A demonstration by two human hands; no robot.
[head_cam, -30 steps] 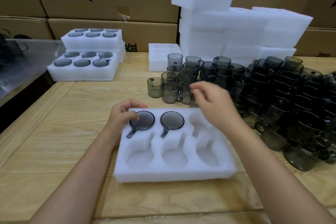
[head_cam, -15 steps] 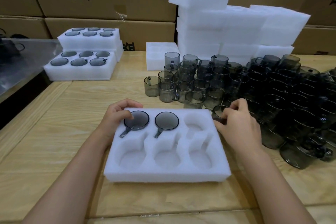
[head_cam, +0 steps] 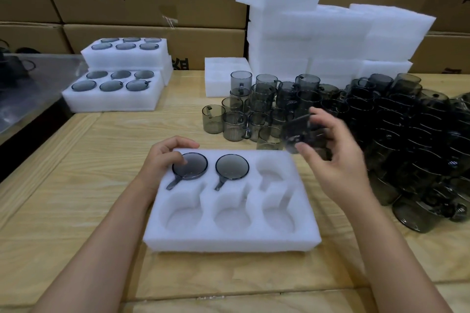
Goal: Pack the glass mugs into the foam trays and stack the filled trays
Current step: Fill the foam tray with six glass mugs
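Your right hand [head_cam: 338, 157] lifted mug [head_cam: 298, 132] off pile [head_cam: 381, 122], grips it; left hand [head_cam: 165, 160] clutches tray [head_cam: 229, 239] corner. Orient like seated mugs [head_cam: 232, 166], lower into far-right pocket [head_cam: 269, 170].

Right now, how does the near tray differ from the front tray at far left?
The near tray has two mugs in its back row and four pockets empty. The left tray has all six pockets filled. The left hand holds the near tray's far-left corner, while no hand touches the left tray. Both are white foam with six pockets.
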